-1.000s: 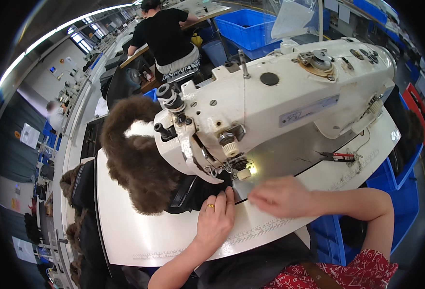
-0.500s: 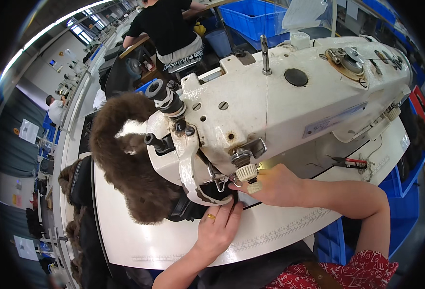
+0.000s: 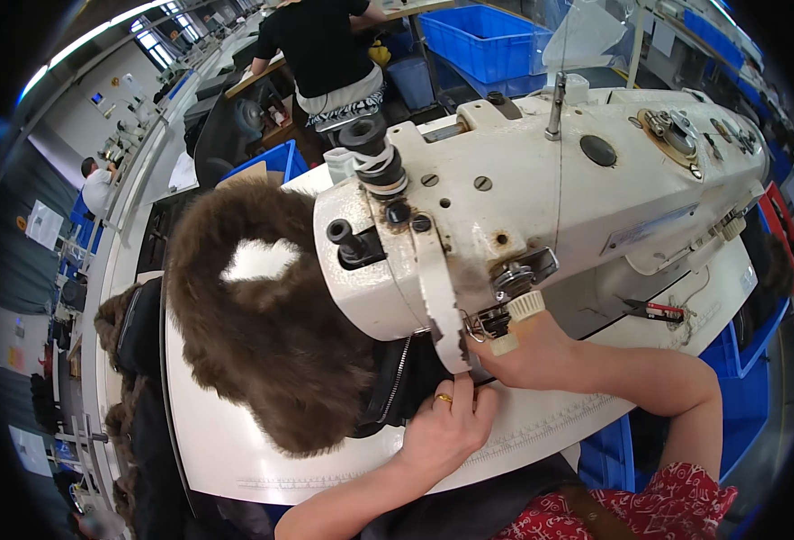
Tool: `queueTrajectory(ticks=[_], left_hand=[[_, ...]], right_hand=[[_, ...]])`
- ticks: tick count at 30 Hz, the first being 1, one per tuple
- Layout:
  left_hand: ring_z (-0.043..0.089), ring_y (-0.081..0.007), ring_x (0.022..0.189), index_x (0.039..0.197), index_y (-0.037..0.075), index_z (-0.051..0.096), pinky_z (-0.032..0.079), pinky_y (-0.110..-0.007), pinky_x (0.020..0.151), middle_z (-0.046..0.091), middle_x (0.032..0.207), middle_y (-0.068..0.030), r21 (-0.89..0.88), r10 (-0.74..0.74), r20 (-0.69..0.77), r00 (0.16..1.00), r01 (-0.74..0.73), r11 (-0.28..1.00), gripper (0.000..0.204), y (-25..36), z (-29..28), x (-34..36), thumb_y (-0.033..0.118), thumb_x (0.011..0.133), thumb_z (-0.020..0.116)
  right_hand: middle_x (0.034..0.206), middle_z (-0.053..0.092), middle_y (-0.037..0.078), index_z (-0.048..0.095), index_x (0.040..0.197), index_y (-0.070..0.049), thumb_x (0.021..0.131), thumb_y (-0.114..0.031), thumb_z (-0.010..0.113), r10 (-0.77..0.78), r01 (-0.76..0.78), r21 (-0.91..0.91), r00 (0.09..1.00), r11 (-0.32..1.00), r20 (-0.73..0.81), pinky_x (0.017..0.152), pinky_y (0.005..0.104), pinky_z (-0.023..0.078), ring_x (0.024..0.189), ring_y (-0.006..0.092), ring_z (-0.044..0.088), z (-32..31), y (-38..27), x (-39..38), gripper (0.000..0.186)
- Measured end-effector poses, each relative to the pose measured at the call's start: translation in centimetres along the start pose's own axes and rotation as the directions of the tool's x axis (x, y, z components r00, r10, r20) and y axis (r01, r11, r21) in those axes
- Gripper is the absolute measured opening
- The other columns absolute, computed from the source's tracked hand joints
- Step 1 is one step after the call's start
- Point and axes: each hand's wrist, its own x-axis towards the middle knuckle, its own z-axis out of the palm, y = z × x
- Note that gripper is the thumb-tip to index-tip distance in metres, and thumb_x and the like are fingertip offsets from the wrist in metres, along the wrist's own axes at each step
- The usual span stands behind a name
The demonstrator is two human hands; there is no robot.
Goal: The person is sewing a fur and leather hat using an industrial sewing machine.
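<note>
A white sewing machine (image 3: 496,207) stands across the white table. At the left of its head lies a brown fur piece (image 3: 271,342), curved into a loop and joined to black cloth (image 3: 415,373) with a metal zipper (image 3: 397,373). My left hand (image 3: 451,425), a ring on one finger, rests with bent fingers pressed together at the cloth's near edge, just under the curved guard. My right hand (image 3: 541,351) is closed behind the machine's cream knobs (image 3: 524,306). Those knobs hide its fingertips and whatever they pinch. The needle area is hidden too.
Red-and-black thread snips (image 3: 656,310) lie right of the machine beside loose thread. Blue bins (image 3: 743,405) stand off the right table edge. More fur-trimmed black pieces (image 3: 136,360) hang at the left. A co-worker (image 3: 311,54) sits beyond the machine, near a blue crate (image 3: 482,36).
My view has shifted, so the machine head appears farther right. Both hands have moved right along the table. The black cloth has turned, and more of its zipper and the fur shows.
</note>
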Motion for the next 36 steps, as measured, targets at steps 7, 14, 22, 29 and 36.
queueTrajectory(ticks=[7,14,22,29,36], left_hand=[[0.061,-0.0199,0.07,0.079,0.006,0.053,0.052,-0.027,0.05,0.07,0.107,-0.0236,-0.009,0.002,-0.059,0.998,-0.003,1.0,0.014,-0.2,0.6,-0.3,0.009,0.074,0.067],[0.062,-0.0185,0.068,0.08,0.006,0.057,0.05,-0.028,0.048,0.07,0.109,-0.0205,-0.026,-0.017,-0.059,0.998,0.016,1.0,0.015,-0.3,0.5,-0.4,0.006,0.073,0.07],[0.062,-0.0188,0.065,0.081,0.007,0.059,0.05,-0.029,0.047,0.067,0.099,-0.0128,0.012,-0.071,-0.049,0.996,0.072,0.997,0.015,-0.4,1.2,0.2,0.002,0.072,0.07],[0.062,-0.0199,0.06,0.08,0.011,0.057,0.05,-0.03,0.046,0.066,0.092,-0.0139,0.076,-0.064,-0.052,0.997,0.068,0.995,0.01,-1.3,1.5,0.8,0.012,0.077,0.067],[0.057,-0.0208,0.057,0.085,0.009,0.064,0.046,-0.033,0.043,0.054,0.077,-0.0095,0.048,-0.083,-0.068,0.994,0.086,0.995,0.018,-2.0,2.0,1.5,0.004,0.068,0.07]], right_hand=[[0.077,0.056,0.004,0.075,0.117,-0.017,0.079,-0.018,0.071,0.022,-0.017,-0.095,0.998,0.995,0.051,0.052,0.0356,0.05,0.074,0.023,0.063,-1.1,-0.3,0.4,0.038],[0.076,0.055,0.002,0.074,0.1,-0.017,0.075,-0.017,0.074,0.021,-0.015,0.058,0.994,0.998,-0.103,0.053,0.035,0.051,0.069,0.0204,0.063,-1.1,-0.4,-0.1,0.025],[0.078,0.059,0.002,0.072,0.114,-0.013,0.08,-0.018,0.072,0.011,-0.005,0.084,0.997,0.996,-0.07,0.055,0.032,0.052,0.072,0.0187,0.066,-0.9,0.1,-0.5,0.035],[0.081,0.063,0.004,0.07,0.115,-0.009,0.085,-0.024,0.071,0.022,-0.022,0.053,1.0,0.998,0.008,0.058,0.033,0.054,0.073,0.0203,0.069,-0.8,0.0,-0.2,0.034],[0.075,0.062,0.004,0.065,0.093,-0.01,0.084,-0.025,0.071,0.135,-0.139,0.106,0.99,0.985,0.036,0.057,0.0356,0.055,0.069,0.0227,0.07,-0.9,-0.2,0.3,0.018]])
